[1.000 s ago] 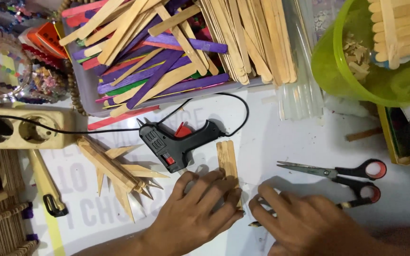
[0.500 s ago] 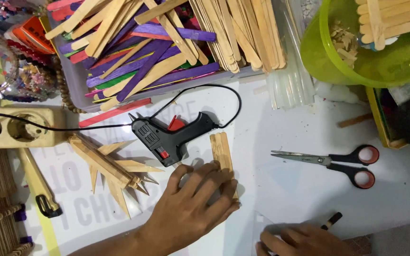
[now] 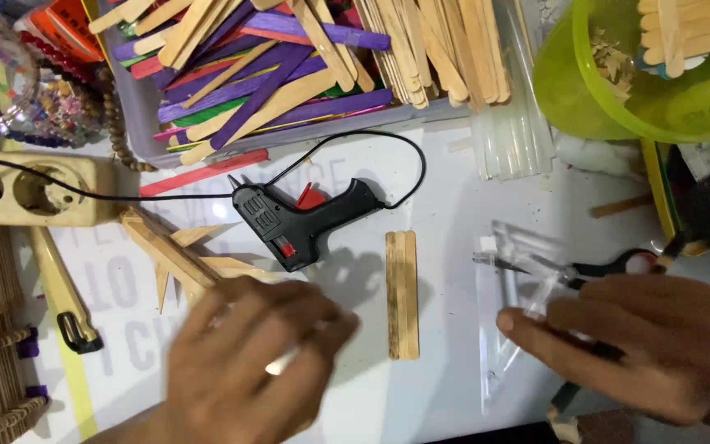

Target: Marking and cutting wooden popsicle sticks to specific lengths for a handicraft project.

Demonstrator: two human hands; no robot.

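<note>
Matt wooden sticks [image 3: 402, 293], glossy black plastic glue gun [image 3: 301, 220]
</note>
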